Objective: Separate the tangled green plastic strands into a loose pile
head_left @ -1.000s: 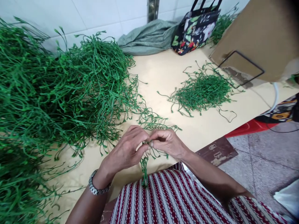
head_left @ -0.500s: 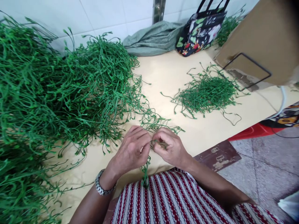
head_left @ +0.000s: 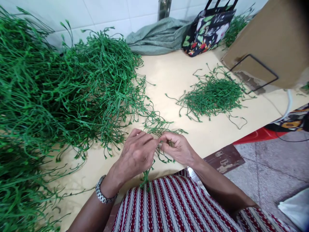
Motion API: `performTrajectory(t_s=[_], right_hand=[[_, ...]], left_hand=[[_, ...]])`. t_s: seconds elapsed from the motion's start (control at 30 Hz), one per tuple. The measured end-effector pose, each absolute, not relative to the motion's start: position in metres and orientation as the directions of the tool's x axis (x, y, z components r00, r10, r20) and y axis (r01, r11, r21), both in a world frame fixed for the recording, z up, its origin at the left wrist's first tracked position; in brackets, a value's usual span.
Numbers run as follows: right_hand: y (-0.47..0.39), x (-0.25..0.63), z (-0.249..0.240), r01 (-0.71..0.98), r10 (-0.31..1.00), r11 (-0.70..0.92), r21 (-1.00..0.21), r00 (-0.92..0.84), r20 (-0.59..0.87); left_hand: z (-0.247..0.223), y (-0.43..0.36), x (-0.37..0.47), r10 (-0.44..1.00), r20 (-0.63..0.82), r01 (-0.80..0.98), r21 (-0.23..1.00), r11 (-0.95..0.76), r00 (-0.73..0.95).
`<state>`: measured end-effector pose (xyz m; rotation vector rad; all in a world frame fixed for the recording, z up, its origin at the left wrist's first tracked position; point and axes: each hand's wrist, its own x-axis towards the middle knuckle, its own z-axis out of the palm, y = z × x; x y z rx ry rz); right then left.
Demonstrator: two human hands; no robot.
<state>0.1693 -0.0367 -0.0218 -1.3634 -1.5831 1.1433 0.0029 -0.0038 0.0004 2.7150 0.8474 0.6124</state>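
Both hands meet near the table's front edge. My left hand (head_left: 140, 151), with a watch on its wrist, is closed around thin green plastic stems (head_left: 145, 177) that hang below it toward my lap. My right hand (head_left: 177, 148) pinches with thumb and forefinger right beside the left fingertips; the pinched bit is mostly hidden, but it looks like part of a green stem. A few more stems (head_left: 164, 158) show beneath the right hand. Just beyond the fingers lies a loose strand group (head_left: 159, 125) of the same stems, trailing from the big heap.
A large heap of green stems (head_left: 72, 90) covers the left side. A smaller pile (head_left: 213, 96) lies at right, beside a cardboard box (head_left: 267, 45) and a black wire frame (head_left: 263, 66). At the back are a grey-green sack (head_left: 159, 37) and a floral bag (head_left: 205, 32).
My left hand has rolled over slightly, its back now more upward, and the hanging stems have swung a little left. More stems show under my right hand. The view has shifted slightly.
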Motion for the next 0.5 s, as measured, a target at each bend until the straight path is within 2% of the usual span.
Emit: performTrajectory(t_s=[0.17,0.3,0.5], right_hand=[[-0.0356,0.1683,-0.0216,0.537,0.949,0.313,-0.783,-0.219,0.229],[-0.0380,0.1650,-0.0204,0.631,0.926,0.378,-0.677,-0.266,0.270],[-0.0380,0.1660,-0.0161,0.535,0.908,0.385,-0.752,-0.366,0.204]], left_hand=[[0.0105,-0.0062,0.0097,0.622,0.205,0.579,0.233,-0.781,0.756],[0.0091,-0.0075,0.0123,0.605,0.224,0.558,0.240,-0.794,0.764],[0.0094,-0.0015,0.0053,0.476,0.155,0.389,0.392,-0.834,0.865]])
